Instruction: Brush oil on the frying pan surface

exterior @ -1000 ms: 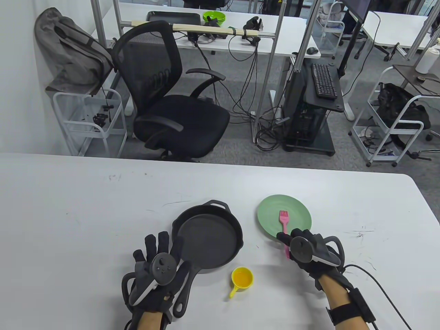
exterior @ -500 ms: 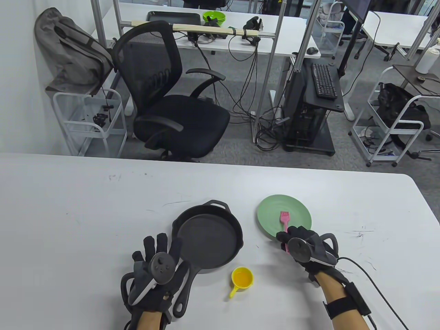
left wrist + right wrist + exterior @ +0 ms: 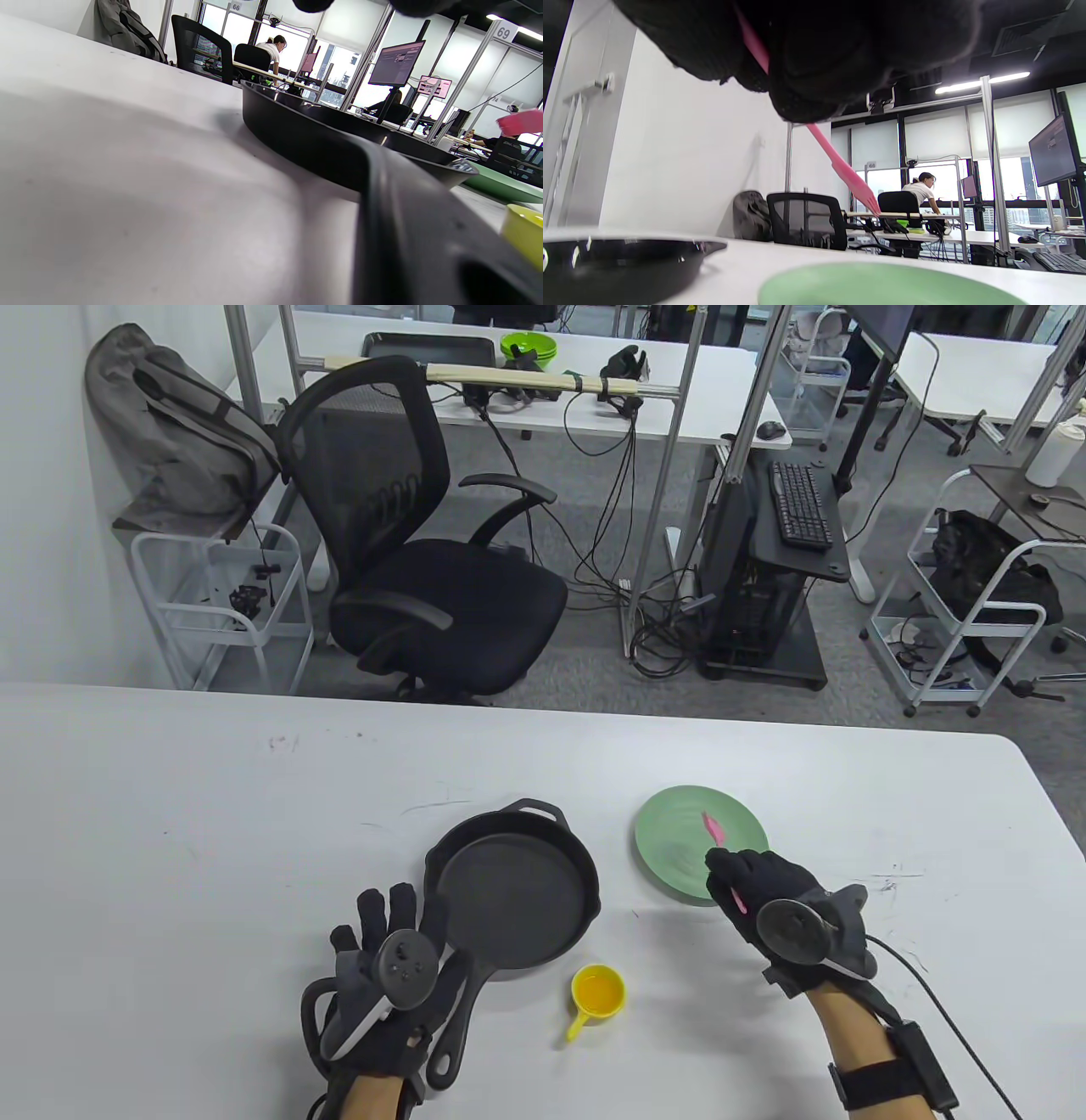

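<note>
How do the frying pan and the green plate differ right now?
The frying pan is black with raised walls and a long handle; the green plate is shallow and has no handle. The left hand rests on the pan's handle, while the right hand holds the pink brush raised above the plate. Both are round, empty, and sit on the white table.

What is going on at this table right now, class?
A person in sensor gloves is getting ready to oil a black frying pan. The right hand holds a pink silicone brush lifted clear of the green plate, bristles pointing away. The left hand rests on the pan's handle. A small yellow cup of oil stands in front of the pan. No dipping or brushing shows yet.
</note>
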Demonstrator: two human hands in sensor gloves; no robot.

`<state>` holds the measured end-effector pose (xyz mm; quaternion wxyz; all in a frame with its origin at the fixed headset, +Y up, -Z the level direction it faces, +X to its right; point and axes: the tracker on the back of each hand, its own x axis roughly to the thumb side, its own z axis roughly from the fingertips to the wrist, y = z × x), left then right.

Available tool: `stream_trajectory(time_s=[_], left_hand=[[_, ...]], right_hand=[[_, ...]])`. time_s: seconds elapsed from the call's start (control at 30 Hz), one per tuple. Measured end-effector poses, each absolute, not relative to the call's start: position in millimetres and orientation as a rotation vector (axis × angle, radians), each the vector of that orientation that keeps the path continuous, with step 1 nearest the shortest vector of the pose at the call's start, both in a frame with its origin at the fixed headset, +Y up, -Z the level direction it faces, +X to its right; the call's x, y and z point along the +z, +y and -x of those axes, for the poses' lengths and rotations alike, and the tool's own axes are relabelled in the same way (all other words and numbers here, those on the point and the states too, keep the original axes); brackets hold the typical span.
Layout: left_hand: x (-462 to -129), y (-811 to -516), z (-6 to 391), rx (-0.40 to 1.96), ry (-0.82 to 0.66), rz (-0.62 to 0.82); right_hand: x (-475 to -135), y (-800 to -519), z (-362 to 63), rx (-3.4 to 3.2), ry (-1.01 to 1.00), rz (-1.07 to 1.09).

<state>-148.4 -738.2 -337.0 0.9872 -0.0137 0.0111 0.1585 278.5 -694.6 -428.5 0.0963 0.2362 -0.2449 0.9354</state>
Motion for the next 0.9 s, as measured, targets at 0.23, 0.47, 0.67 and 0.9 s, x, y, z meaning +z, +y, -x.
stream_trajectory(time_s=[0.23,0.47,0.67,0.9], left_hand=[[-333,-732,136,0.312,-0.002,0.008],[-332,-732,119,0.27,0.045,0.013],[-336,-745,101,0.25,0.085,0.145],[-340,-756,85,0.151,0.15,0.14]], right_hand=[[-399,-677,-294,2.347,-0.679,-0.545],[-381,-693,-305,1.905,-0.507,-0.407],[-379,-716,-314,1.673,-0.341,-0.322],[-377,-723,-318,1.6,-0.292,-0.31]])
